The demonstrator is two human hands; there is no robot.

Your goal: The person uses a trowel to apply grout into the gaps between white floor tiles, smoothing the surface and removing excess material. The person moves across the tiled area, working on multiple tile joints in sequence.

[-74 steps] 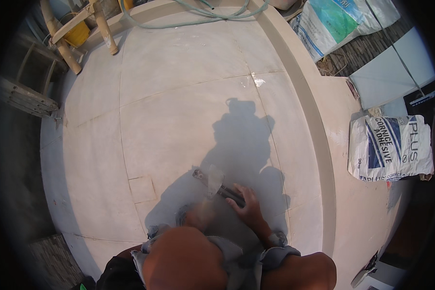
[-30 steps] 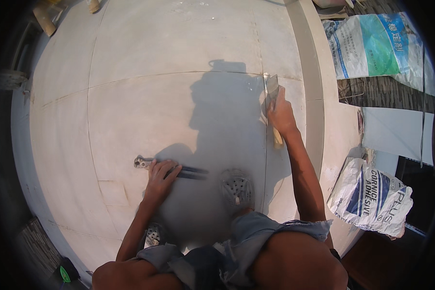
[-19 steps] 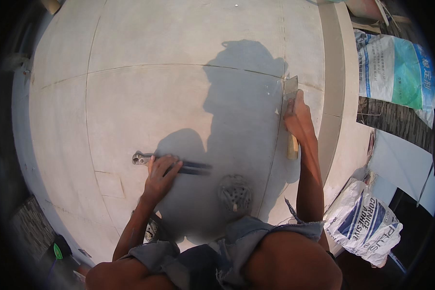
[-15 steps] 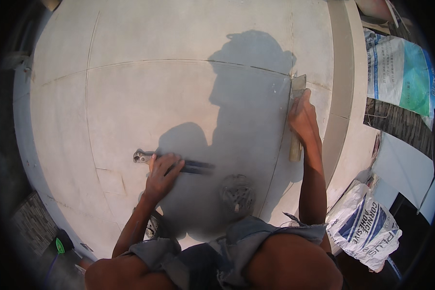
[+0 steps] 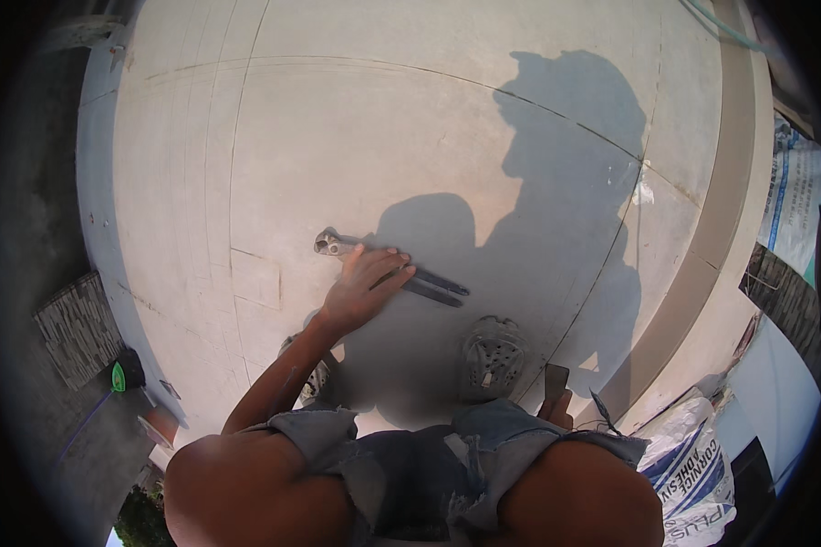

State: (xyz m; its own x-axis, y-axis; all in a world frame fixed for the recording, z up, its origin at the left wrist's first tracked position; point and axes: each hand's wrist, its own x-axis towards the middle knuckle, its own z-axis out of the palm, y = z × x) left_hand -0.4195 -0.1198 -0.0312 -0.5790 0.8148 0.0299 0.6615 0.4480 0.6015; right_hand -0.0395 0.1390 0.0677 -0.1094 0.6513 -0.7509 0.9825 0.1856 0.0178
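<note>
On the pale floor lies a plier-like tool [image 5: 440,285] with a metal head and two black handles. My left hand [image 5: 365,287] is closed over its handles near the head, fingers laid across them. Beside my right knee, low in the view, my right hand [image 5: 557,412] grips a scraper [image 5: 556,379]. Its flat blade shows above my fingers, while my leg and shorts hide most of the hand and the handle. White residue [image 5: 643,185] sits by the floor joint at the far right.
Both my shoes show, the right shoe [image 5: 494,357] plainly and the left partly behind my arm. A brown border strip [image 5: 693,292] edges the floor on the right. Beyond it lie a white-and-blue bag [image 5: 698,469] and a pale blue panel [image 5: 771,401]. My shadow covers the middle.
My right hand has come back with the scraper from the floor joint to beside my right knee. My view has shifted. The left hand stays on the plier-like tool.
</note>
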